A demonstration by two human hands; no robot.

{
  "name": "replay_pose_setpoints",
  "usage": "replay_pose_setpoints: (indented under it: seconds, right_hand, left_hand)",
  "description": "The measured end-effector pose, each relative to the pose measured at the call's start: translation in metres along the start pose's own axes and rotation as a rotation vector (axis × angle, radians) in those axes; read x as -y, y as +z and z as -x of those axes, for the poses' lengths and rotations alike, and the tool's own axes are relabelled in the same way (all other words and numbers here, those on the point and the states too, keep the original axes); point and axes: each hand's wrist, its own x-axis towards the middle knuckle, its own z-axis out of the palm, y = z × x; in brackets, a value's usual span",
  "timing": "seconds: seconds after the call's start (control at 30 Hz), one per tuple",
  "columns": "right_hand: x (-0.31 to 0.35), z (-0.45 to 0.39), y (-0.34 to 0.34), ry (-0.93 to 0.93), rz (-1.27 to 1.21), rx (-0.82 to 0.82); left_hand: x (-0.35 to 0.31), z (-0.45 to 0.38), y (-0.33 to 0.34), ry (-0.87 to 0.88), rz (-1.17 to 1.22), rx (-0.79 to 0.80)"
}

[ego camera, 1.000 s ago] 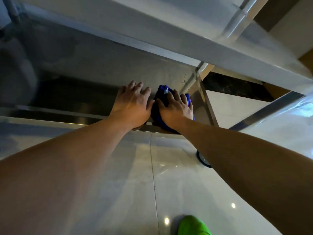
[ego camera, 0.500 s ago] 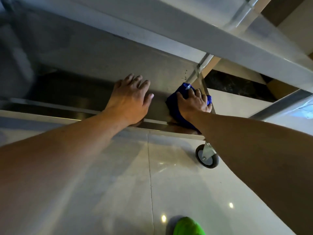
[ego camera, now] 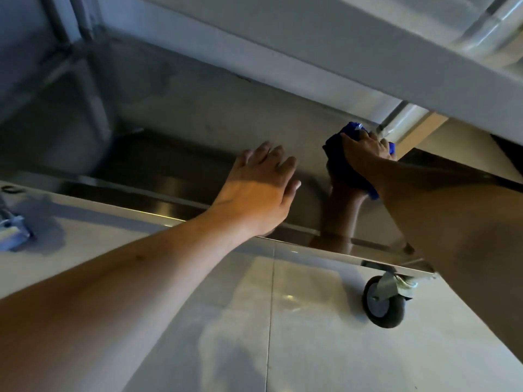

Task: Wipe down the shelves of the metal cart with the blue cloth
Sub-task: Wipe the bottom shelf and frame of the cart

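Note:
The bottom shelf [ego camera: 175, 142] of the metal cart is a shiny steel tray low over the floor. My right hand [ego camera: 365, 151] presses a bunched blue cloth [ego camera: 335, 155] onto the shelf's far right corner, beside the upright post [ego camera: 402, 123]. My left hand [ego camera: 260, 185] rests flat and spread on the shelf near its front rim, a hand's width left of the cloth, holding nothing. Part of the cloth is hidden under my right hand and forearm.
The shelf above [ego camera: 325, 52] overhangs closely. A grey caster wheel [ego camera: 383, 304] sits under the cart's front right corner on the glossy tiled floor [ego camera: 283, 321]. Another caster bracket [ego camera: 12, 233] shows at the left edge.
My right hand has slid the blue cloth to the right and farther back, from beside my left hand into the shelf's right corner. The left hand has stayed put.

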Motion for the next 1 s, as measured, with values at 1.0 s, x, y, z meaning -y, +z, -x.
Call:
replay_pose_setpoints:
  seconds: [1.0]
  right_hand:
    - [0.375, 0.185, 0.061, -0.747, 0.057, 0.115]
  left_hand:
    - [0.198, 0.112, -0.101, -0.615, 0.286, -0.514]
